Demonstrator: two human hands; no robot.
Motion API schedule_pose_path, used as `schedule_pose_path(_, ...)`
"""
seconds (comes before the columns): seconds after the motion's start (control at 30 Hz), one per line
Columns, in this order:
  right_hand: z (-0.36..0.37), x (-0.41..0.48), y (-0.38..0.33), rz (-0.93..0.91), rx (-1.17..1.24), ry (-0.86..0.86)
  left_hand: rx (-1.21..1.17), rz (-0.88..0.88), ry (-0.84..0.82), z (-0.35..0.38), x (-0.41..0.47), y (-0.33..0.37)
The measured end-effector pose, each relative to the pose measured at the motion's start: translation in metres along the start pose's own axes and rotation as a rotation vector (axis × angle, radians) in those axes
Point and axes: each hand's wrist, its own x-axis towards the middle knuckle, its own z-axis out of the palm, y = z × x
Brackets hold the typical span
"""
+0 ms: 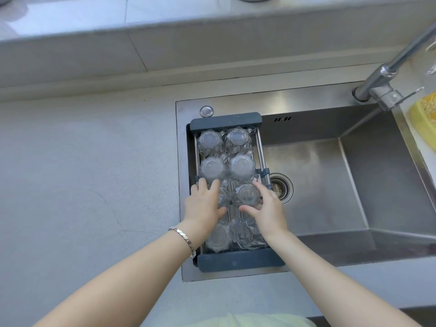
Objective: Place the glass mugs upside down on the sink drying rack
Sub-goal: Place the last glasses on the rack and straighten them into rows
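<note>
Risk: glass on glass. Mugs sit packed in two columns on the rack [226, 120] over the sink [354, 185]; a nudge could chip or tip a neighbour. My left hand [204, 204], fingers spread, lies over the third-row left mug [224, 197], grip unclear. My right hand [269, 208], partly open, cups the third-row right mug [246, 194], base up. Front mug [247, 232] looks tilted.

A stainless steel sink [318, 185] sits in a pale grey countertop [82, 173], its drain strainer [282, 188] near the basin's left side. A chrome faucet [387, 74] rises far right; beside it lies something yellow [423, 114], perhaps a sponge.
</note>
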Motion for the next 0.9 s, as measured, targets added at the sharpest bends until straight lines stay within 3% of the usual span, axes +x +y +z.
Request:
schedule_pose_path(0.13,-0.006,0.006,0.0,0.019,-0.024,-0.02,0.016,0.235,0.188,-0.002,-0.017,-0.005)
schedule_pose_path(0.2,-0.009,0.008,-0.001,0.014,-0.055,-0.035,0.059,0.367,0.043,0.003,-0.032,-0.006)
schedule_pose_path(0.27,-0.011,0.008,-0.003,0.013,-0.066,-0.048,0.152,0.332,-0.174,0.014,-0.044,-0.008)
schedule_pose_path(0.33,-0.012,0.008,-0.003,0.01,-0.074,-0.077,0.176,0.238,-0.261,0.02,-0.047,-0.011)
schedule_pose_path(0.57,-0.023,-0.022,0.01,0.032,-0.166,-0.122,0.109,0.083,-0.184,0.02,-0.051,-0.004)
schedule_pose_path(0.77,-0.023,-0.049,0.023,-0.195,-0.651,-0.26,0.151,0.039,-0.127,0.015,-0.045,0.002)
schedule_pose_path(0.9,-0.015,-0.037,0.006,-0.138,-0.823,-0.339,0.108,0.043,-0.149,0.013,-0.044,-0.002)
